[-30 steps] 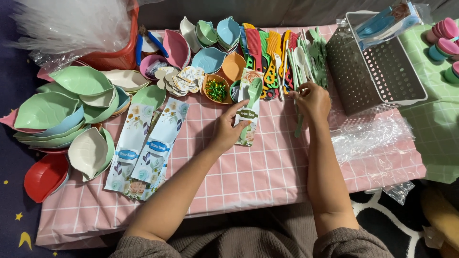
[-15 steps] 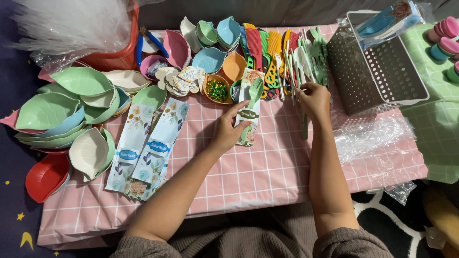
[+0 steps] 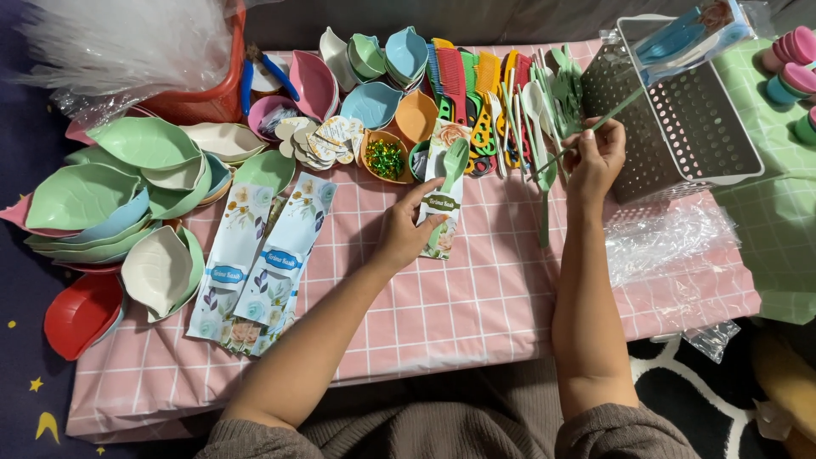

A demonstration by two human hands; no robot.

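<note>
The right hand (image 3: 595, 157) pinches a thin green stick-like utensil (image 3: 605, 124) between thumb and fingertips; the fingers are closed together on it. The utensil slants up toward 2 o'clock, and its upper end lies over the rim of the grey perforated basket (image 3: 697, 127). The left hand (image 3: 404, 231) lies flat on the pink checked cloth (image 3: 476, 297), and its fingers press on a narrow floral packet (image 3: 442, 183) with a green spoon (image 3: 453, 161) inside it. I cannot tell whether the hand grips the packet or only holds it down.

At 9 o'clock from the right hand lies a row of green and white spoons and forks (image 3: 544, 110), and further at 9 o'clock the coloured combs (image 3: 463, 81). At 12 o'clock from the left hand stands a small orange bowl of shiny green pieces (image 3: 384, 157).

The pinch looks light and sits low on the thin utensil, so it may turn or slip in the fingers. Its upper end is close to the basket holes and may catch there. The right wrist is near the spoon row, so a sideways move may push these pieces out of line. The left forearm lies near two flat floral packets (image 3: 263, 255) at 8 o'clock, and may drag them.
</note>
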